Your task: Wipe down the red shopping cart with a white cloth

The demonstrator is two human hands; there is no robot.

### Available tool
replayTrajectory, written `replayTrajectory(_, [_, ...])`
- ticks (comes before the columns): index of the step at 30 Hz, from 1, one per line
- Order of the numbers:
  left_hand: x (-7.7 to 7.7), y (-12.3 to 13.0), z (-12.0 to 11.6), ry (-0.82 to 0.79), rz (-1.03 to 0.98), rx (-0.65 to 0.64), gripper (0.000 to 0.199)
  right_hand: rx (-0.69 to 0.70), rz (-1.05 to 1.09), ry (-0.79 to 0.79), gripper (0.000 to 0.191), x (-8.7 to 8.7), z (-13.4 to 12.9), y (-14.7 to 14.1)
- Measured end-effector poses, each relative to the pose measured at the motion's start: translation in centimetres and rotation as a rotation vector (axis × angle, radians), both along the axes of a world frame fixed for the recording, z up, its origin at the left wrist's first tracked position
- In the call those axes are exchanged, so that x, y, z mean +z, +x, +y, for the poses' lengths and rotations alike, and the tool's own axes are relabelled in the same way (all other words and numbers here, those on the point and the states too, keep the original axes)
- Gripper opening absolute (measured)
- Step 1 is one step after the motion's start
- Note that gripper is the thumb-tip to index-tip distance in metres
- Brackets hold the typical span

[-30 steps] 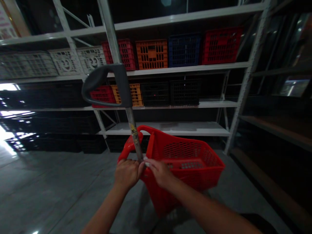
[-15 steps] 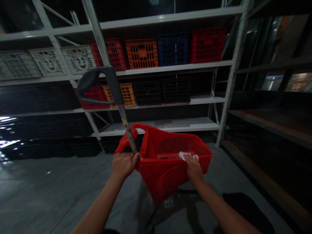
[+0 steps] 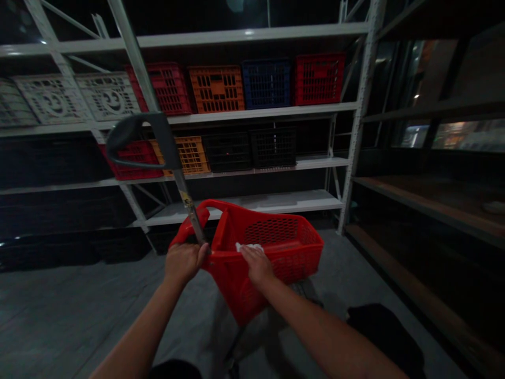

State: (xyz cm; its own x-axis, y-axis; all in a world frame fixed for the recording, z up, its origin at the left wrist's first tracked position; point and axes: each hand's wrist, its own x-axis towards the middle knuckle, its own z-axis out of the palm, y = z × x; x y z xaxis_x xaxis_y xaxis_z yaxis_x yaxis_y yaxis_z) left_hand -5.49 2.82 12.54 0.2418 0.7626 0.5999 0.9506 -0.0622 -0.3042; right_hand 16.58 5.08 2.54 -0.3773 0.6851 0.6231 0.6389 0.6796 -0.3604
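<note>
A red plastic shopping cart [image 3: 292, 263] stands in front of me, its basket long and perforated. My left hand [image 3: 184, 263] is closed round the cart's near corner, beside the foot of a metal pole [image 3: 181, 184] that carries a grey loop handle [image 3: 168, 139]. White cloth [image 3: 249, 247] lies under the fingers of my right hand [image 3: 258, 266], which presses it on the near top rim of the basket. The palm side of that hand is hidden.
Behind the cart, a white metal rack [image 3: 260, 113] holds red, orange [image 3: 216, 89], blue [image 3: 266, 83], black and white crates. Dark shelves [image 3: 426, 202] line the right side. A black object [image 3: 384, 337] is on the grey floor at lower right.
My right hand has slid left along the basket's near rim with the white cloth, closer to my left hand. The whole view has shifted slightly, so cart and rack appear further left.
</note>
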Motion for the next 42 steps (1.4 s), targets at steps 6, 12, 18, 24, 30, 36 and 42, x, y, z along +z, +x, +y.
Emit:
replayTrajectory(6, [-0.1, -0.6, 1.7, -0.039, 0.018, 0.02, 0.061, -0.501, -0.062, -0.184, 0.057, -4.3, 2.8, 17.3])
replayTrajectory(12, [-0.3, 0.0, 3.4, 0.008, 0.014, -0.013, 0.058, -0.631, 0.07, -0.196, 0.056, -4.6, 4.0, 18.7])
replayTrajectory(18, [0.0, 0.5, 4.2, -0.003, -0.015, -0.01, 0.059, -0.177, 0.179, -0.15, 0.054, -0.2, 3.1, 0.2])
replayTrajectory(24, [-0.5, -0.1, 4.1, 0.027, -0.013, -0.057, 0.055, 0.046, 0.098, -0.062, 0.053, 1.9, 2.3, -4.1])
replayTrajectory(30, [-0.6, -0.5, 5.0, 0.029, 0.036, -0.056, 0.054, -0.414, -0.144, -0.163, 0.058, -3.8, 3.4, 13.2])
replayTrajectory(36, [-0.5, -0.1, 6.3, 0.008, 0.033, -0.085, 0.054, -0.816, -0.277, -0.264, 0.054, -4.6, 3.5, 25.0])
replayTrajectory(42, [0.7, 0.7, 5.6, -0.001, -0.088, -0.094, 0.047, -0.718, -0.037, -0.305, 0.045, -2.6, 1.1, 23.1])
